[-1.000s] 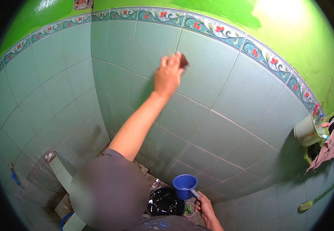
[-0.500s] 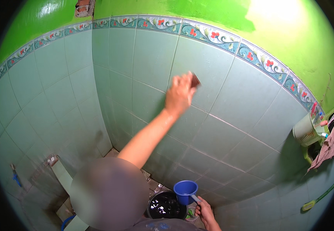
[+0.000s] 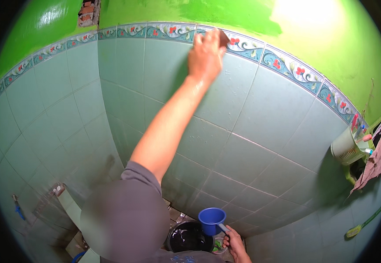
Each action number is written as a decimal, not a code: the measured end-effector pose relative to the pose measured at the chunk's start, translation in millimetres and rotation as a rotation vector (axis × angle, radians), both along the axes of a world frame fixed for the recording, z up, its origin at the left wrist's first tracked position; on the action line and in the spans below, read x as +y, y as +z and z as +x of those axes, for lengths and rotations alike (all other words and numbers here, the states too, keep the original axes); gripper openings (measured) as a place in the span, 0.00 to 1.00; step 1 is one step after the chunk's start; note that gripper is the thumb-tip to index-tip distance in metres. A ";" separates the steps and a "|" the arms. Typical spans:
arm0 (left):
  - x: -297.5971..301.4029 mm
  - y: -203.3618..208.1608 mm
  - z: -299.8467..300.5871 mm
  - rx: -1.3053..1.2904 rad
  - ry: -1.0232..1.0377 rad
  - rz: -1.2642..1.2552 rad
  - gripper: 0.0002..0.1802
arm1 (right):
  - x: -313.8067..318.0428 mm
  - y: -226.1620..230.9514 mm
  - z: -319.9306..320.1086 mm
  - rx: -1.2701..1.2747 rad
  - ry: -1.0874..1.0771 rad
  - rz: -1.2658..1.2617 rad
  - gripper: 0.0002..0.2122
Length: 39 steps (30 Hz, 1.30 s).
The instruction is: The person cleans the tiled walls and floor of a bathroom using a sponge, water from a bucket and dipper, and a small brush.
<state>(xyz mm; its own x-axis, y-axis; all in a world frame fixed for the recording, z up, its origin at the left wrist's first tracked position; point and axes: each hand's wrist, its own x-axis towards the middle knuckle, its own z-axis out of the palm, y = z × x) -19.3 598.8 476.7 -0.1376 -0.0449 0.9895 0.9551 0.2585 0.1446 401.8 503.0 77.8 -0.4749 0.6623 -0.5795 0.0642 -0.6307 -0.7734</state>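
Note:
High on the pale green tiled wall (image 3: 256,153), my left hand (image 3: 205,59) is closed around a dark brown flat piece (image 3: 224,38) that looks like a scrubbing pad. It presses against the flowered border tiles (image 3: 247,46), and most of the piece is hidden by my fingers. Low down, my right hand (image 3: 235,244) grips the handle of a blue water dipper (image 3: 212,216). The dipper is held partly over a black tub (image 3: 171,239) of dark, shiny liquid. Water drops show on the tiles below my left hand.
A pale basket (image 3: 347,147) with brushes and tubes hangs on the right wall, beside a pink cloth (image 3: 374,168). Below it is a green-handled brush (image 3: 355,231). A small container with something green (image 3: 218,246) stands by the tub. A blue-handled tap (image 3: 18,210) sits at left.
My left hand has moved up the wall with the brown piece, from the plain tiles onto the flowered border. My right hand still holds the dipper in nearly the same place.

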 end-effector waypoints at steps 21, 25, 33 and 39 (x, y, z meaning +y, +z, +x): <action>-1.2 -128.8 17.4 -0.054 -0.038 -0.084 0.35 | 7.5 -17.4 7.5 -0.064 0.060 0.033 0.25; 1.0 -145.7 29.9 -0.141 -0.063 -0.101 0.34 | 1.4 -13.8 6.7 -0.033 0.034 0.039 0.25; -9.6 -133.8 -9.1 -0.181 -0.012 -0.042 0.32 | -12.2 -17.3 13.9 -0.054 0.043 -0.014 0.25; -14.4 -176.7 17.9 0.006 -0.149 -0.302 0.33 | -9.5 -50.8 17.3 -0.104 0.054 -0.038 0.24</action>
